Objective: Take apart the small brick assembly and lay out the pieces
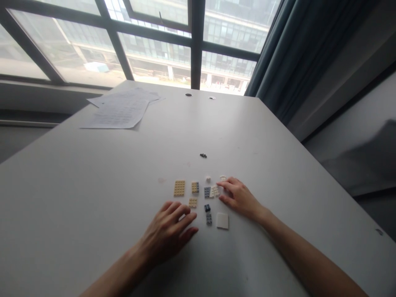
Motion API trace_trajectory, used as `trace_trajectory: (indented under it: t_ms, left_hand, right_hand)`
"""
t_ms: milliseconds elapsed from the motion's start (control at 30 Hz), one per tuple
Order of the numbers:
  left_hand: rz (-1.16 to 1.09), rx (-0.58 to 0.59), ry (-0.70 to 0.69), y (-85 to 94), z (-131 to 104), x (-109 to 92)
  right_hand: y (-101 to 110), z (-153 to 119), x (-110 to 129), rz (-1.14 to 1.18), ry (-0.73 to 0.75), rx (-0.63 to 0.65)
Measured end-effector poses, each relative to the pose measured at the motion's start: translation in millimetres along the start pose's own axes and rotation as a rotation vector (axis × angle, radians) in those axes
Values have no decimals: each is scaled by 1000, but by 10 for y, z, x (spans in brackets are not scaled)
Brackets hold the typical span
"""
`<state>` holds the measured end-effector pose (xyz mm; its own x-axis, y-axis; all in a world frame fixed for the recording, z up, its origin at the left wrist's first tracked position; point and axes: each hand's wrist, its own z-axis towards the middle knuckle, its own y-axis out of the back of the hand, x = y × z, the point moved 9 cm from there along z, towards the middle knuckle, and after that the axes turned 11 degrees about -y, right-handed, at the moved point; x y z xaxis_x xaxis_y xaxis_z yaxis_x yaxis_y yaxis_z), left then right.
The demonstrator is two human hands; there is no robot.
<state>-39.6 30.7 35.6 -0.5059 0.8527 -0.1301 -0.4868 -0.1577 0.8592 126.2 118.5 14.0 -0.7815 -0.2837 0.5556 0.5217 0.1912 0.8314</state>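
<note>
It's two all-tan studded plates (pixel 179 188), one tan-and-blue piece (pixel 195 187), one white tile (pixel 222 220) on the table (pixel 123 173)! Two round fittings (pixel 188 95) near the far edge, at least two paper sheets (pixel 119 111) by the far-left corner.

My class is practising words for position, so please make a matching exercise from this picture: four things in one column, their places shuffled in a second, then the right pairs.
Things
1. Larger tan, rectangular studded plastic plate
2. Smooth white square plastic tile
3. Small black cluster of pieces
4. Printed white paper sheets

Places
A. Beyond all the other small pieces, toward the dark-framed glass window
B. Just right of the grey studded plastic bricks
C. Far-left area of the white tabletop
D. Leftmost of the small pieces

Pairs: 1-D, 2-B, 3-A, 4-C
</note>
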Motion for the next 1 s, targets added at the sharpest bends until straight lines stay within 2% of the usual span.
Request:
trace_trajectory:
  t_ms: [400,533,600,667,767,833,900,1000]
  left_hand:
    - [3,-60,25,60,0,12]
    - [5,-138,110,153,-16,147]
    - [23,-139,159,187,53,311]
    - [34,-91,226,169,201,558]
    - [4,-1,427,40,474,1067]
    - [-6,68,573,-113,633,1383]
    - [12,74,599,-234,811,1568]
    - [36,71,607,-389,969,1736]
  right_hand:
    - [0,-22,11,35,10,-97]
    - [107,-77,-66,174,-16,-209]
    - [158,-101,-98,216,-30,-271]
    - [184,-109,-107,233,-31,-306]
    - [199,-100,-110,249,-32,-325]
    - [204,-92,-119,258,-39,-332]
    - [212,-92,-129,266,-44,-346]
    - [218,-98,-137,276,-40,-370]
